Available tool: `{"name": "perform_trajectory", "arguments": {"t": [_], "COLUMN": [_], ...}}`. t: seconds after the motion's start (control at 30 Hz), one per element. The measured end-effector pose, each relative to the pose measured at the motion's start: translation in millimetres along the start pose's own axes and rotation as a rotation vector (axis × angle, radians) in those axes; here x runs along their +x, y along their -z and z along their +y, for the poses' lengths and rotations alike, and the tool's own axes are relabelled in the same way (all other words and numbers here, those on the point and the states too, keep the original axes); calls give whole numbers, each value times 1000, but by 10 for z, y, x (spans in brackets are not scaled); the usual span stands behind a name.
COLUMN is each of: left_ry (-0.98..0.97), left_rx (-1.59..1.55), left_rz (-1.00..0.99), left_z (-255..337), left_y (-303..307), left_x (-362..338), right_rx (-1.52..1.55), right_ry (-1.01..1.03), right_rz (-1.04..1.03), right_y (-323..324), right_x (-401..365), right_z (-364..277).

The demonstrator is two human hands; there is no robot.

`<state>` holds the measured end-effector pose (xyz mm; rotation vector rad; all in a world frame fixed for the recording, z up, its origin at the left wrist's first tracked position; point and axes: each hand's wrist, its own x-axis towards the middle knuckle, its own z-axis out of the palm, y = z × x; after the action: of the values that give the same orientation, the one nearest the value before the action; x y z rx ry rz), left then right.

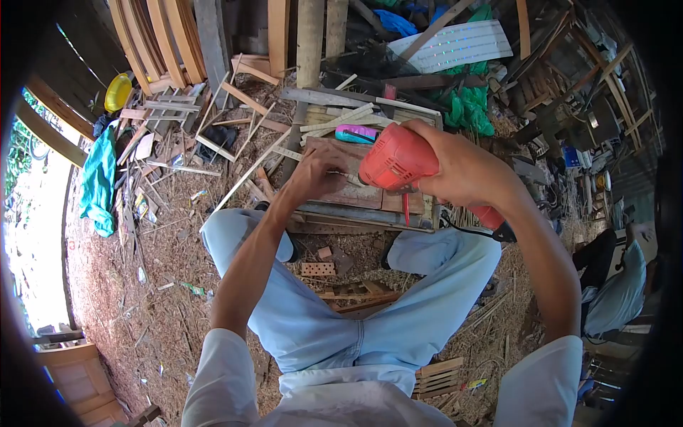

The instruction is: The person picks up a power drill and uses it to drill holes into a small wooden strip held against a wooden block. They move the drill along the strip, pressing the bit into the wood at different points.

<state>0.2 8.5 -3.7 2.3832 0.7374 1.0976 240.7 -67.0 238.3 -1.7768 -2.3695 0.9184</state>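
Observation:
My right hand [462, 167] is wrapped round a red power tool [400, 155], held over the right part of a low wooden work surface [334, 211]. The tool's working end is hidden beneath its body. My left hand [318, 171] is over reddish-brown wooden boards [366, 198], its fingers curled and partly blurred; whether something is between them is hidden. A pink and teal object [356, 134] lies just behind the boards, left of the tool. Below the tool a thin red stick-like object [406, 209] stands out near the surface's front edge.
Thin wood strips [341, 121] lie at the back of the work surface. Wood shavings and scraps cover the floor [163, 263]. A perforated brick [318, 269] lies between my legs. A black cord [455, 226] hangs at the right. Another person [622, 285] is at the far right.

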Motion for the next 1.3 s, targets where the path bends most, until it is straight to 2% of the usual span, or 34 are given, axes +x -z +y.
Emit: {"name": "perform_trajectory", "arguments": {"t": [0.07, 0.13, 0.27, 0.33, 0.57, 0.73, 0.87, 0.97, 1.03, 1.07, 1.1, 1.13, 1.17, 1.23, 1.3], "left_ry": [-45, 37, 79, 2, -49, 1, 4, -2, -3, 92, 191, 206, 184, 358, 320], "left_rx": [63, 8, 11, 64, 118, 167, 199, 177, 155, 78, 2, 20, 6, -223, -233], "left_rz": [18, -15, -41, -62, -42, -39, -3, 27, 42, 56, 65, 89, 73, 92, 94], "left_z": [30, 53, 30, -58, -228, -181, -155, -61, 269, 410, 486, 514, 558, 765, 938], "left_y": [16, 38, 17, 9, -138, -101, -108, -47, 65, 103, 76, -1, -90, -263, -502], "left_x": [20, 23, 19, 9, -61, -114, -106, -2, 222, 348, 434, 506, 593, 834, 1094], "right_rx": [27, 35, 8, -74, -81, -14, 83, 254, 576, 579, 720, 857, 859, 928, 985], "right_ry": [-32, -14, -18, 90, 88, -66, -83, -153, -84, -108, -25, 69, 55, 80, 35], "right_rz": [-24, -14, 0, 54, 58, -9, 40, 97, 221, 255, 311, 367, 395, 641, 707], "right_y": [14, 4, -28, -68, -57, 85, 267, 391, 367, 336, 279, 236, 196, 132, 133], "right_x": [-16, 3, 5, 24, -18, -107, -304, -489, -611, -651, -676, -704, -739, -812, -903], "right_z": [-10, 15, 61, 84, -95, -203, -111, 22, 259, 394, 547, 676, 767, 878, 998]}}
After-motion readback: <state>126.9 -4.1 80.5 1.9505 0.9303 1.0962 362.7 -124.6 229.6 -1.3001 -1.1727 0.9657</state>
